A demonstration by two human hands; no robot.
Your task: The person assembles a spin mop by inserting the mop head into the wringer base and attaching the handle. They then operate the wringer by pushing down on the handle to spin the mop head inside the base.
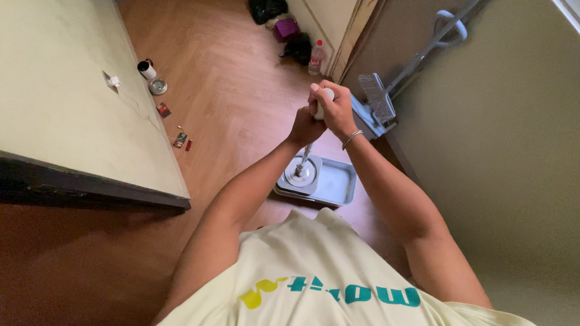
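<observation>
Both my hands grip the top of an upright mop handle [307, 152]. My right hand [336, 110] wraps the white end of the handle, a thin bracelet on its wrist. My left hand [304, 126] holds the pole just below it. The pole runs down to a round mop head [301, 175] that sits in the left part of a grey rectangular mop bucket [338, 185] on the wooden floor.
A second flat mop [378, 97] leans against the right wall. A white cup [146, 69] and a small metal bowl [158, 86] stand by the left wall. Dark bags [268, 2] and a plastic bottle [317, 59] lie at the far end.
</observation>
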